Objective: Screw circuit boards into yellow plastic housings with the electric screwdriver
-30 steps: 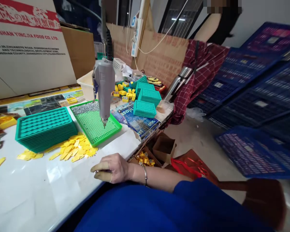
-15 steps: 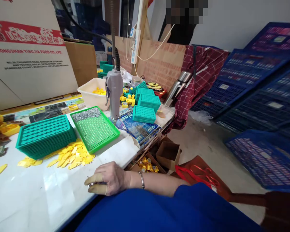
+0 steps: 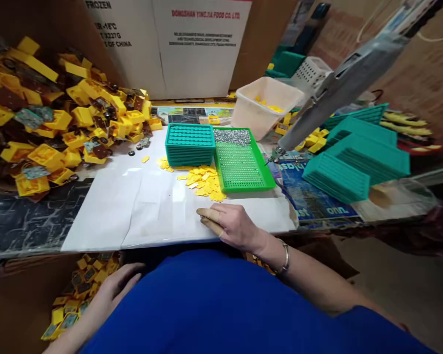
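Note:
My right hand (image 3: 232, 226) rests at the front of the white-covered worktop, with finger cots on its fingers. Its thumb and fingers are pinched on small shiny metal bits that look like screws (image 3: 202, 217). Just beyond it lies a heap of flat yellow plastic pieces (image 3: 205, 182). Below the table edge at the left is my left hand (image 3: 123, 282), its fingers apart and partly hidden by the blue garment. Beside that hand, a cardboard box (image 3: 18, 300) holds yellow plastic casings (image 3: 83, 285).
A green perforated tray (image 3: 239, 164) has silver screws at its far end. Left of it stands a stack of teal trays (image 3: 190, 145). An electric screwdriver (image 3: 339, 93) hangs over the right side. Yellow casings (image 3: 74, 113) are piled at left; more teal trays (image 3: 339, 177) stand at right.
The view has swung to the left, bringing the pile of casings, the cardboard box and my left hand into sight. My right hand stays pinched at the table's front.

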Available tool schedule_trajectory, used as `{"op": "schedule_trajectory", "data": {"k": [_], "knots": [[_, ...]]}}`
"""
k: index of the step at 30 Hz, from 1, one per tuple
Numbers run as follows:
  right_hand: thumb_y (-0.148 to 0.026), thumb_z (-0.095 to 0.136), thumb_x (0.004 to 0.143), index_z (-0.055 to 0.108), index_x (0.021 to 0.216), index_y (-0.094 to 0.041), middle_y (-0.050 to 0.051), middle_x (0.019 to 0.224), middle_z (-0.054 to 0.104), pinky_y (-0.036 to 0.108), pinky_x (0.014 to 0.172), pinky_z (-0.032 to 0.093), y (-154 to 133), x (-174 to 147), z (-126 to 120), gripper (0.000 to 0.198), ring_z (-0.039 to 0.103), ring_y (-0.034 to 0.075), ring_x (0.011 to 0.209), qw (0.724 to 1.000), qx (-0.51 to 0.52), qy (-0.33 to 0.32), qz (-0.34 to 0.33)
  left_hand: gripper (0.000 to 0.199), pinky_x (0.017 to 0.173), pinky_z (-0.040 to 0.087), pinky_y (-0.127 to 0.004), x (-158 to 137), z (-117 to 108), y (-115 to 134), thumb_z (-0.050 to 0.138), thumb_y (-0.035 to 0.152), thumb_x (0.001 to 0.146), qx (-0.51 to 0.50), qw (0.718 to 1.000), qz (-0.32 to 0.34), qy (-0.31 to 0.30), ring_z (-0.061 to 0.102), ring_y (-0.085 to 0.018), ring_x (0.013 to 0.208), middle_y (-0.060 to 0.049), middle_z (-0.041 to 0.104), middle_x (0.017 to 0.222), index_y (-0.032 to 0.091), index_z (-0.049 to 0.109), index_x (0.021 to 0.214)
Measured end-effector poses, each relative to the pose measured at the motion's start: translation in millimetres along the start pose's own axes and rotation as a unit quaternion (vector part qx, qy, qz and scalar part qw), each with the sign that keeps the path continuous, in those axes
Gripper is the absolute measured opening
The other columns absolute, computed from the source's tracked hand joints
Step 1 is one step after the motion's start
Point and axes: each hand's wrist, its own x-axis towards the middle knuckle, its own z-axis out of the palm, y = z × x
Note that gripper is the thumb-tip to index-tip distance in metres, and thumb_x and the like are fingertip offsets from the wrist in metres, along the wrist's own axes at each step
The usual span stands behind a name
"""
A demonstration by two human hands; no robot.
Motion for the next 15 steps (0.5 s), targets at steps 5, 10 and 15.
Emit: {"op": "schedule_trajectory", "data": {"k": [5, 10, 15], "knots": [[-0.028, 0.038, 0.102, 0.072, 0.098, -0.015, 0.003, 0.067, 0.062, 0.027, 0.053, 0.032, 9, 42, 13, 0.036, 0.052, 0.013, 0.061, 0.988, -0.118, -0.079, -0.061, 0.039, 0.096, 0.055, -0.036, 24, -40, 24, 0.053, 0.054, 0.091, -0.093, 0.992, -0.02, -0.08, 0.068, -0.027, 0.109, -0.003, 0.074, 0.114, 0.028, 0.074, 0.111], [-0.033, 0.035, 0.104, 0.07, 0.113, -0.017, 0.005, 0.086, 0.07, 0.027, 0.059, 0.038, 22, 81, -4, 0.04, 0.058, 0.013, 0.071, 0.992, -0.109, -0.066, -0.011, 0.03, 0.09, 0.056, -0.028, 41, -71, 52, 0.057, 0.048, 0.089, -0.063, 0.992, 0.098, 0.039, 0.07, -0.023, 0.102, -0.003, 0.076, 0.108, 0.029, 0.074, 0.105], [-0.033, 0.041, 0.101, 0.072, 0.108, -0.017, 0.009, 0.1, 0.069, 0.031, 0.062, 0.034, 35, 133, -28, 0.035, 0.059, 0.019, 0.084, 0.954, -0.261, -0.084, 0.121, 0.031, 0.079, 0.054, -0.03, 107, -96, 60, 0.057, 0.045, 0.087, 0.024, 0.962, 0.199, 0.183, 0.069, -0.022, 0.088, -0.007, 0.075, 0.097, 0.02, 0.073, 0.098]]}}
